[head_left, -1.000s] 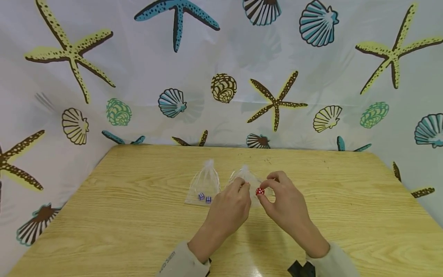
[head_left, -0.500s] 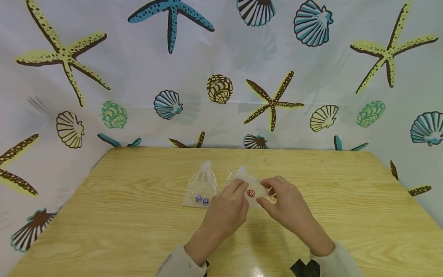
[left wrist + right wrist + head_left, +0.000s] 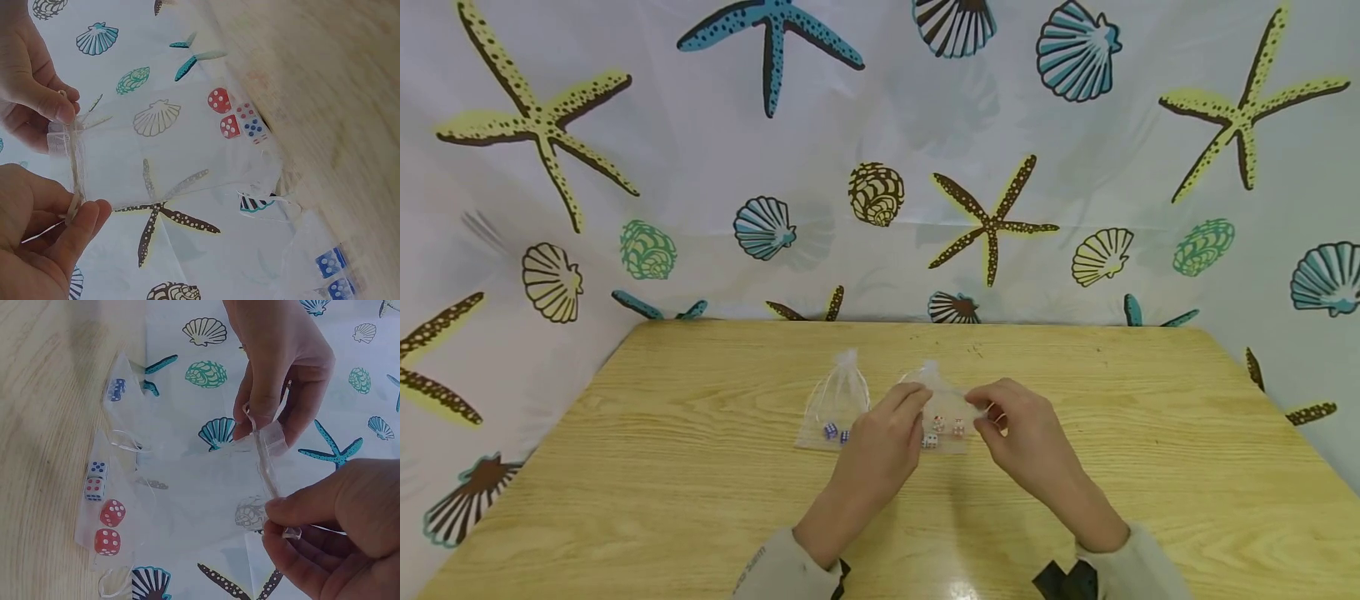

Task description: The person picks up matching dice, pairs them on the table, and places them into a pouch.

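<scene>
Between my hands hangs a sheer white drawstring bag [image 3: 175, 137], its mouth stretched along a cord. My left hand [image 3: 880, 437] pinches one end of the mouth; my right hand [image 3: 1030, 433] pinches the other end. Two red dice [image 3: 107, 542] lie at the bottom of this bag. White dice [image 3: 252, 127] with blue and red pips show beside them; I cannot tell whether these are inside it or behind it. The gathered top of another sheer bag [image 3: 929, 367] shows behind. My left hand partly hides the held bag in the head view.
To the left, a closed sheer bag [image 3: 842, 400] with blue dice [image 3: 831, 431] lies on the wooden table [image 3: 700, 467], close to my left hand. A white cloth [image 3: 850, 108] printed with shells and starfish hangs behind the table and along its sides.
My right hand held a red die, then let it go. It dropped past the sheer fabric; red dice now show low in the bag. My right fingers now pinch the bag's mouth.
</scene>
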`<state>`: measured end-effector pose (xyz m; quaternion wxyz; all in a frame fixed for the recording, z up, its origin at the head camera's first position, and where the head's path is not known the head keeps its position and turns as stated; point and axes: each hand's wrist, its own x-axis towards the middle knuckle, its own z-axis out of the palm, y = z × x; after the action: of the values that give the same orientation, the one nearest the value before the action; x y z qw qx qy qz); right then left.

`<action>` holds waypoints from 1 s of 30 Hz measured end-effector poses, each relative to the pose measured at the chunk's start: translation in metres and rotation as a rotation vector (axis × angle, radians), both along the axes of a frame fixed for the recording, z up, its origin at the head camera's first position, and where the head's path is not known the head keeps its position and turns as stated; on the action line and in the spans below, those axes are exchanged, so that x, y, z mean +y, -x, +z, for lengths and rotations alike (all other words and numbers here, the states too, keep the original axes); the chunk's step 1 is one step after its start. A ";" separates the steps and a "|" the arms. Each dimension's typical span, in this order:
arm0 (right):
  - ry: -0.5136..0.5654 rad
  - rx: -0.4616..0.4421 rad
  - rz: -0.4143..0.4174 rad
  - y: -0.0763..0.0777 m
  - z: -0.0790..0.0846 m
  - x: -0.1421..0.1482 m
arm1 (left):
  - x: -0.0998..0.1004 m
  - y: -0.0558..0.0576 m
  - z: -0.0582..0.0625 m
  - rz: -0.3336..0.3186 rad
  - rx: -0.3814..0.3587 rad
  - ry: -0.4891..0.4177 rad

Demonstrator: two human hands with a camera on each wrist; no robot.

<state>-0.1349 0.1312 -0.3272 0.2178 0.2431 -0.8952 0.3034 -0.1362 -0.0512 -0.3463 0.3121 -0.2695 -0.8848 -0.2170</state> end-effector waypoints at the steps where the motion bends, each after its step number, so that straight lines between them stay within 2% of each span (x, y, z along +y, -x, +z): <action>1: 0.005 0.009 -0.002 0.000 0.000 0.001 | -0.001 0.000 0.000 0.003 -0.002 0.001; 8: 0.022 -0.018 -0.042 0.003 -0.002 0.006 | -0.005 0.003 0.000 0.023 -0.032 -0.038; 15: 0.041 -0.025 -0.060 0.008 0.000 0.013 | -0.009 0.009 0.003 0.033 -0.029 -0.087; 24: 0.016 -0.066 -0.097 0.014 -0.002 0.022 | -0.015 0.014 0.003 0.080 -0.137 -0.111; 30: 0.005 -0.059 -0.094 0.019 0.003 0.029 | -0.023 0.021 0.005 0.132 -0.111 -0.101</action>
<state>-0.1539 0.1602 -0.3243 0.2062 0.1910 -0.9109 0.3021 -0.1569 -0.0741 -0.3416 0.2894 -0.1820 -0.9046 -0.2548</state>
